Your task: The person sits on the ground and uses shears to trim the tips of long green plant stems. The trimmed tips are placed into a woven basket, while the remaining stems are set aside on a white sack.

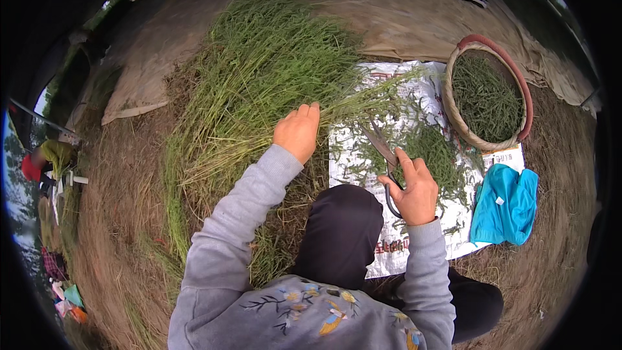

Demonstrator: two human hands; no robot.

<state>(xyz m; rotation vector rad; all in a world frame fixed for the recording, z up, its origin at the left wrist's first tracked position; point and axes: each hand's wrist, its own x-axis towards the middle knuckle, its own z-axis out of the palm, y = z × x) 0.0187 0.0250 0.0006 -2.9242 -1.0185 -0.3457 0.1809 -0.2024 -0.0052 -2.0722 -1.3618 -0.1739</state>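
My left hand (297, 131) is closed around a bundle of thin green stalks (362, 103), whose leafy tips reach right over a white printed plastic sheet (352, 155). In my right hand (415, 187) are dark-handled scissors (380, 143). Their blades point up and left, just below the held tips; how far apart they are is hard to tell. Cut green sprigs (432, 155) lie scattered and heaped on the sheet beside the scissors. Beyond my left hand spreads a large pile of long uncut stalks (277, 43).
A round woven basket (452, 107) with a red-wrapped rim section holds cut sprigs at the sheet's upper right. Turquoise cloth (505, 204) lies below it. A tan tarp (388, 14) covers ground behind the pile. At far left, a person (33, 169) is near more stalks.
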